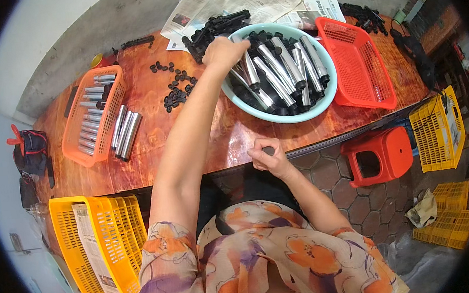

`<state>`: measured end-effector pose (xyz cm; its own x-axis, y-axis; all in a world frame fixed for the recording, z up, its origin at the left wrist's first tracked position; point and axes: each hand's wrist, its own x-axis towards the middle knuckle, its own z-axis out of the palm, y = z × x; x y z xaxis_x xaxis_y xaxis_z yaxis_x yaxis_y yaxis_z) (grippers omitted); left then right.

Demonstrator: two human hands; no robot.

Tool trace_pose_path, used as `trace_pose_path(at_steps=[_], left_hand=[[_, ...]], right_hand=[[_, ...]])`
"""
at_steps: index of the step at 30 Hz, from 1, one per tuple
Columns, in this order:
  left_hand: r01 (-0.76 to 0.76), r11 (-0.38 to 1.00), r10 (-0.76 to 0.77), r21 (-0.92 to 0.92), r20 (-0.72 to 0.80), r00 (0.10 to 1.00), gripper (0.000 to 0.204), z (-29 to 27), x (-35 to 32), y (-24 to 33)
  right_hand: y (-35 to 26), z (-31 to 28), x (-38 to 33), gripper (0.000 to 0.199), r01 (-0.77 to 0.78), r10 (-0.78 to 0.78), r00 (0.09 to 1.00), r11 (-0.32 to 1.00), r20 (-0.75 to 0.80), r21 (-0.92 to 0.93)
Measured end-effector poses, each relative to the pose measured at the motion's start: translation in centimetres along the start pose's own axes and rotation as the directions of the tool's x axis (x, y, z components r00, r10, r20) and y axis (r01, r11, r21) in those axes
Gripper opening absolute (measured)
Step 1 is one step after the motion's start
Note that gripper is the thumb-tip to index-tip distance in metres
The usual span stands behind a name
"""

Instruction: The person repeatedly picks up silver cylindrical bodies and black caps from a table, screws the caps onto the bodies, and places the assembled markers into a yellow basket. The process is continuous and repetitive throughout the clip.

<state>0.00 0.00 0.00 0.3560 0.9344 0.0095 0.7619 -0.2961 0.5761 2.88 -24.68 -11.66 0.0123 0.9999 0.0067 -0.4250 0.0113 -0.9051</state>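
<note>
My left hand (226, 53) reaches over the left rim of a pale blue basin (327, 105). Its fingers are closed on the upper end of a silver tube (252, 74) with a black end, which stands tilted among the others. Several more silver tubes with black ends (273, 80) lie heaped in the basin over black parts. Close to the table's front edge, my right hand (269, 157) is curled closed. Something dark shows inside its fingers, too small to make out. Small black caps (174, 98) lie scattered on the table beside my left forearm.
An orange basket (69, 140) of silver tubes stands at left, with loose tubes (127, 134) beside it. A red basket (388, 101) sits right of the basin. Black parts (224, 21) and newspapers (234, 0) lie behind. Yellow crates (93, 204) and a red stool (381, 154) flank the table.
</note>
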Motion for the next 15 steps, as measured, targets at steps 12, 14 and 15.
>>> trace_pose_path(at_steps=[12,14,15], left_hand=[[-0.306,0.053,0.063,-0.951,-0.302,0.951,0.034,-3.8,-15.0,-10.4],[-0.218,0.097,-0.029,-0.971,-0.222,0.975,0.046,-1.2,-17.2,-12.8],[-0.227,0.11,-0.003,-0.968,-0.229,0.973,0.045,-0.1,-18.1,-13.8]], right_hand=[[-0.6,2.8,1.0,0.031,-0.11,0.104,0.974,0.994,-0.202,-0.018],[-1.5,4.5,1.8,0.032,-0.119,0.125,0.978,0.992,-0.166,0.044],[-2.4,5.7,2.4,0.03,-0.107,0.118,0.98,0.991,-0.157,0.078]])
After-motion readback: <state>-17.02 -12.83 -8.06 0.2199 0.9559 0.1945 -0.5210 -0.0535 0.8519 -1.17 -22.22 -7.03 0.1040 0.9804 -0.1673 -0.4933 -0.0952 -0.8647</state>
